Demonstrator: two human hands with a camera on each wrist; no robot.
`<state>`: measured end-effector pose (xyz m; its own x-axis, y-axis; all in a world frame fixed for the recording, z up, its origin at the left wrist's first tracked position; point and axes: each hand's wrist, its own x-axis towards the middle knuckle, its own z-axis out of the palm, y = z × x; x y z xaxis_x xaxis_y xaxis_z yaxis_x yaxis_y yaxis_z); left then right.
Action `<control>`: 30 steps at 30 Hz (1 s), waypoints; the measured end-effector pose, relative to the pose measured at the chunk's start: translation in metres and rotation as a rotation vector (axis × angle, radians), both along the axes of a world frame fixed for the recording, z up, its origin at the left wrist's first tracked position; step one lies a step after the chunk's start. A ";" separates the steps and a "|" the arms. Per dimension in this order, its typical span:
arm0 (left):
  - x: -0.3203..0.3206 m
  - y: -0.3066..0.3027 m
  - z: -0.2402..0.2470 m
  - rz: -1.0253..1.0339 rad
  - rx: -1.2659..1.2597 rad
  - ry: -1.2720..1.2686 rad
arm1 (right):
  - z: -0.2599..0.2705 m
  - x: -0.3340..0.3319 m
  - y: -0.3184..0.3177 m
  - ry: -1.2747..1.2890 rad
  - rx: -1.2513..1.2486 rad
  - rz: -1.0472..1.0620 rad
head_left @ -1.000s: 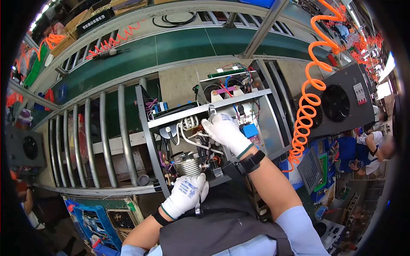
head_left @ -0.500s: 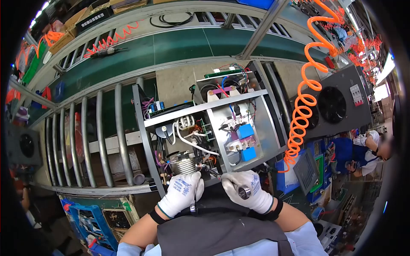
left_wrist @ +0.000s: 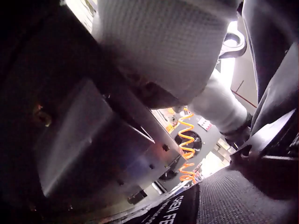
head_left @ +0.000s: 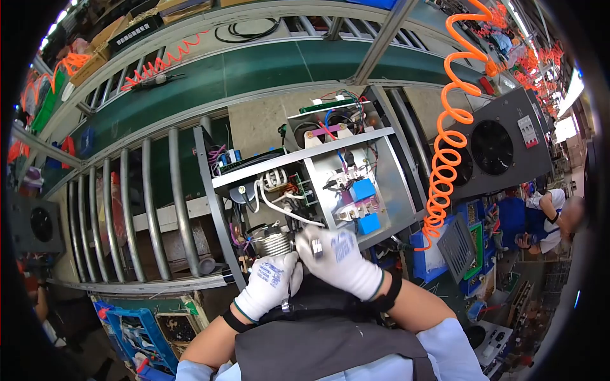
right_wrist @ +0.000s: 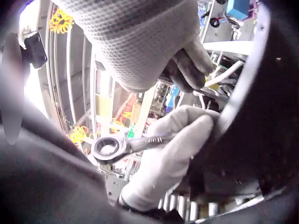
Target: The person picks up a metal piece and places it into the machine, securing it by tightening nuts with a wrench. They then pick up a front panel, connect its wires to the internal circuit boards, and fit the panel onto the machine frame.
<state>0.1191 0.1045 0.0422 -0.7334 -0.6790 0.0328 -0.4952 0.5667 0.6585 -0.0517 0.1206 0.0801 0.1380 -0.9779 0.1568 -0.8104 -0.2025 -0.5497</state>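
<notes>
A grey metal chassis packed with wires and parts lies on its side in front of me. My left hand, in a white glove, grips a ring wrench at the chassis's near edge, just below a ribbed silver coil. The wrench's ring end sticks out towards my body. My right hand, gloved and blurred, is beside the left one, fingers curled round a metal tool that shows only as a short piece at the thumb. The glove hides the rest of this tool.
Metal rollers run to the left of the chassis. An orange coiled hose hangs at the right, before a dark panel with fans. Blue and green bins stand lower right, with another person beyond.
My right hand came down from the chassis's middle divider to its near edge, then moved left and slightly up beside the left hand. The left hand stays at the coil.
</notes>
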 end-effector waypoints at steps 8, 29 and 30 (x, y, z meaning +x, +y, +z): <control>0.005 0.006 -0.012 -0.032 -0.069 0.019 | -0.016 -0.013 -0.063 0.079 0.331 -0.407; 0.005 -0.025 -0.003 0.418 0.612 0.374 | 0.009 -0.021 0.041 -0.082 0.013 0.010; 0.005 -0.029 -0.008 0.400 0.624 0.394 | 0.006 -0.019 0.044 -0.083 0.012 0.014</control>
<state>0.1240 0.0757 0.0343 -0.4473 -0.8637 -0.2323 -0.2497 -0.1288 0.9597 -0.0711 0.1645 0.0860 0.1386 -0.9779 0.1563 -0.7588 -0.2063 -0.6178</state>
